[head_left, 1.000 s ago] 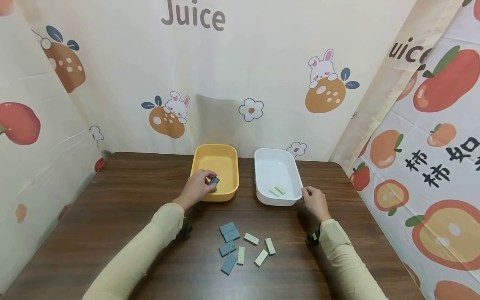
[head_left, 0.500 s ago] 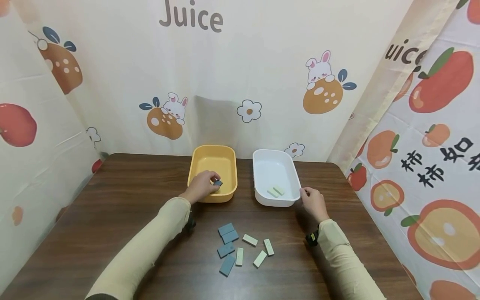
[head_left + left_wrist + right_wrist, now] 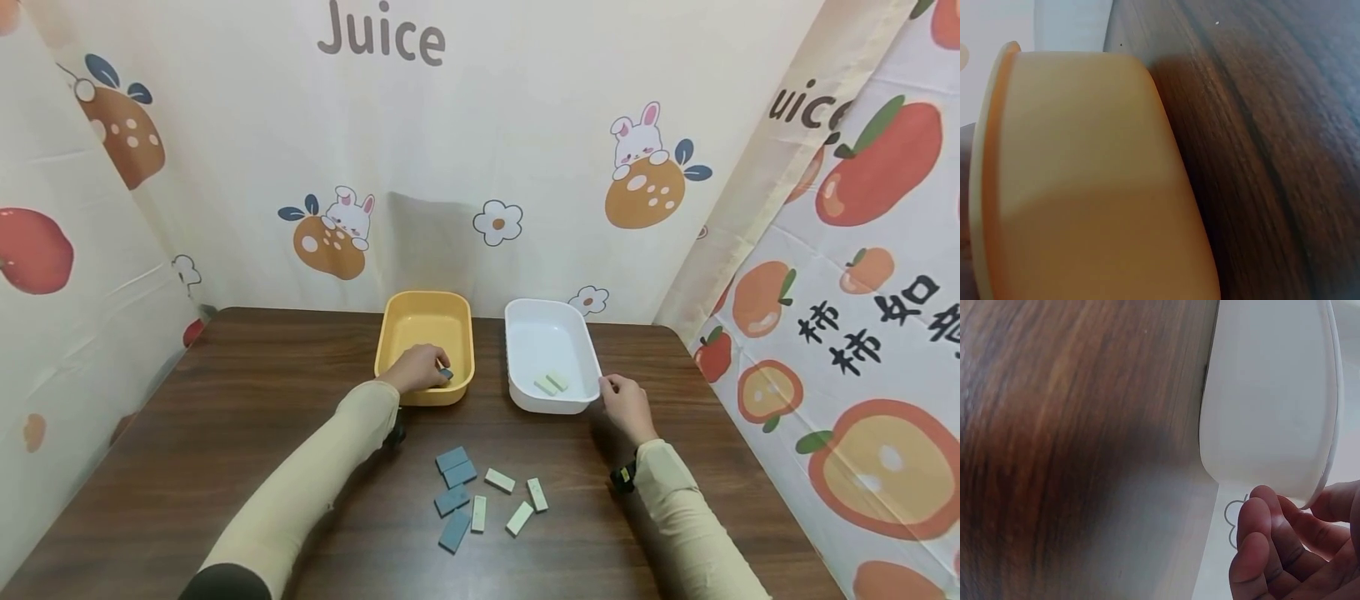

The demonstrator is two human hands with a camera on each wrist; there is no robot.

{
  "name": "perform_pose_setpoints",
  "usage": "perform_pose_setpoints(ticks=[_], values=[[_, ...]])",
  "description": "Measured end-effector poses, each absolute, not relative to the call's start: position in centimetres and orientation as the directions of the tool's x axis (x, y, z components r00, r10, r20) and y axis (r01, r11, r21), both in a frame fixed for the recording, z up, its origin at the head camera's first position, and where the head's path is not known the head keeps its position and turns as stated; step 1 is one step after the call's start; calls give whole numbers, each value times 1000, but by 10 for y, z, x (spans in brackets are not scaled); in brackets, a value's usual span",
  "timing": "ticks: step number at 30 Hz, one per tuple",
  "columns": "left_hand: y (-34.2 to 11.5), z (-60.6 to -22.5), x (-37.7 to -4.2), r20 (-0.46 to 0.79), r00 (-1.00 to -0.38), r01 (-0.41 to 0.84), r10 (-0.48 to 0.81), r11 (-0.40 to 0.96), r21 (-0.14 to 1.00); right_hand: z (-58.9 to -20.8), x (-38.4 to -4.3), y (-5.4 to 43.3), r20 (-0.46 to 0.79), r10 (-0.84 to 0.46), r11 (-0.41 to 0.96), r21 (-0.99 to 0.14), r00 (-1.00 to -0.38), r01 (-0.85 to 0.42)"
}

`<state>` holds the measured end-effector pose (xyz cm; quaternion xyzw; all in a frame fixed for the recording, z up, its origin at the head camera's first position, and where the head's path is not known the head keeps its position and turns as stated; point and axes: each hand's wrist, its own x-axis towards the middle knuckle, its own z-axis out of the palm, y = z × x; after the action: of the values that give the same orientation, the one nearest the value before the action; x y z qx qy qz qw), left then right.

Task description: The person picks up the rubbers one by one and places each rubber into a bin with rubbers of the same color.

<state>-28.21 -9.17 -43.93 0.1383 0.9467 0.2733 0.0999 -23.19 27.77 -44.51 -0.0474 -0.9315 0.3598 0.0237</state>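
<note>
My left hand (image 3: pixel 420 367) reaches over the near edge of the yellow bin (image 3: pixel 423 303), fingers low inside it. A small blue-grey rectangular tile (image 3: pixel 446 372) shows at its fingertips, partly covered by them. In the left wrist view the yellow bin's outer wall (image 3: pixel 1091 150) fills the left side and hides the tile. My right hand (image 3: pixel 628 407) pinches the near right corner of the white bin (image 3: pixel 547 309) at its rim. Thumb and fingers (image 3: pixel 1254 515) meet at that rim in the right wrist view. Two pale green blocks (image 3: pixel 551 383) lie in the white bin.
On the dark wooden table (image 3: pixel 285 350), in front of the bins, lie several blue-grey tiles (image 3: pixel 460 474) and several pale green blocks (image 3: pixel 519 518). A printed curtain (image 3: pixel 450 150) hangs behind the table's far edge and along both sides.
My left hand has moved right and lower inside the yellow bin with the blue-grey tile at its fingertips. The right hand stays at the white bin's corner. The head view has shifted slightly.
</note>
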Motion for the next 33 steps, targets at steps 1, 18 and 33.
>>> perform_pose_setpoints(ticks=[1, 18, 33], values=[[-91, -439, -283, -119, -941, 205, 316, 814, 543, -445, -232, 277, 10, 106, 736, -673, -994, 72], [-91, -439, -283, -152, -944, 163, 292, 816, 555, -445, -234, 276, 14, 106, 741, -668, -994, 70], [-97, -428, -271, -56, -966, 182, 252, 820, 543, -444, -234, 277, 14, 106, 742, -667, -994, 70]])
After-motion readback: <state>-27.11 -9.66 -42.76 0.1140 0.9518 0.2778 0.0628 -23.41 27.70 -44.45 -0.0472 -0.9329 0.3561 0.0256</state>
